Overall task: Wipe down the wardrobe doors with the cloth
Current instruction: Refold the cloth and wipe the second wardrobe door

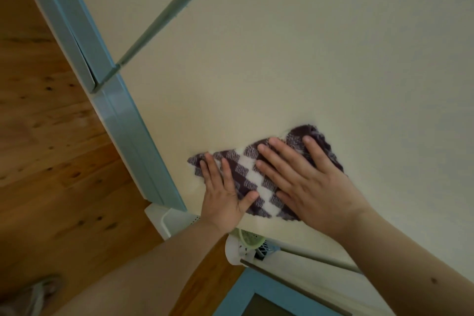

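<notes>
Two hands are shown laid flat on one cloth (250, 177), a purple, grey and white checked piece. The cloth is spread against the cream panel of the wardrobe door (282, 59), low on that panel and near its blue frame (128, 131).

The left hand (221, 197) is placed on the cloth's left end, fingers straight and spread, with the thumb lying across the lower edge. The right hand (307, 187) is placed on the right end, also with straight, spread fingers (315, 151). Nothing is gripped or pinched by either hand; the cloth is held to the door by flat pressure alone. Much of the cloth's right half is covered by the right hand, so only a band is left visible between the hands.

One pale green strip (166, 15) is seen crossing the cream surface diagonally, ending at a joint in the blue frame, which is seen in two sections. Beyond the frame, a knotted wooden floor (46, 136) is visible.

Below the door's lower edge, one white container (166, 218) and one green mesh basket (250, 237) are partly hidden by the left wrist. One thin rod (320, 261) is crossed by the right forearm. One blue-edged panel (243, 295) is cut off at the bottom, and one sandalled foot (38, 290) is blurred in the lower left corner.
</notes>
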Tool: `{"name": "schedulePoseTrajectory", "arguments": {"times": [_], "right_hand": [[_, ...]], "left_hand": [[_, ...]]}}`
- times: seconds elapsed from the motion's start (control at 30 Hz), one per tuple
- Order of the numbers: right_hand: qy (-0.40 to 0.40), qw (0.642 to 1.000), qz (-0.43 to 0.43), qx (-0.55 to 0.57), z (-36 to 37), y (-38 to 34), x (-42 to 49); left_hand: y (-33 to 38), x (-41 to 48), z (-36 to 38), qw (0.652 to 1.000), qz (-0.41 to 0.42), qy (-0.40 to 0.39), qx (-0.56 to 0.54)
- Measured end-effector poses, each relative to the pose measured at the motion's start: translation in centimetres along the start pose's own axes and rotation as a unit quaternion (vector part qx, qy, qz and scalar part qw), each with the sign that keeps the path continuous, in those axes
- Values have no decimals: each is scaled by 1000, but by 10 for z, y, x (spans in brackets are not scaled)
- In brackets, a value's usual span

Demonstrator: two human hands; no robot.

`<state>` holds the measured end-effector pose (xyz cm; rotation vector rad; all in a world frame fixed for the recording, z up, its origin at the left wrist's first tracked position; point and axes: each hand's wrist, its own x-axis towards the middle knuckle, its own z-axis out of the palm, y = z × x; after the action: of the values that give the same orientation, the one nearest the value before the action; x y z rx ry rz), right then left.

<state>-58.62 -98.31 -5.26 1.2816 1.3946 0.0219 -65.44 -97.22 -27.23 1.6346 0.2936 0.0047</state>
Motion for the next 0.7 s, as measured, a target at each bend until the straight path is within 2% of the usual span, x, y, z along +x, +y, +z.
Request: {"name": "schedulePoseTrajectory", "arguments": {"times": [0.17,0.27,0.5,0.7], "right_hand": [[14,999,29,-23,-17,20,50],[6,998,36,-59,-27,31,84],[8,998,37,-54,-47,59,149],[6,998,43,-45,-58,73,179]], "left_hand": [[-16,35,-40,999,5,46,16],[-22,55,-65,998,-4,60,-5],[-29,96,-121,992,-18,112,-55],[-49,121,-156,990,21,132,-45]]}}
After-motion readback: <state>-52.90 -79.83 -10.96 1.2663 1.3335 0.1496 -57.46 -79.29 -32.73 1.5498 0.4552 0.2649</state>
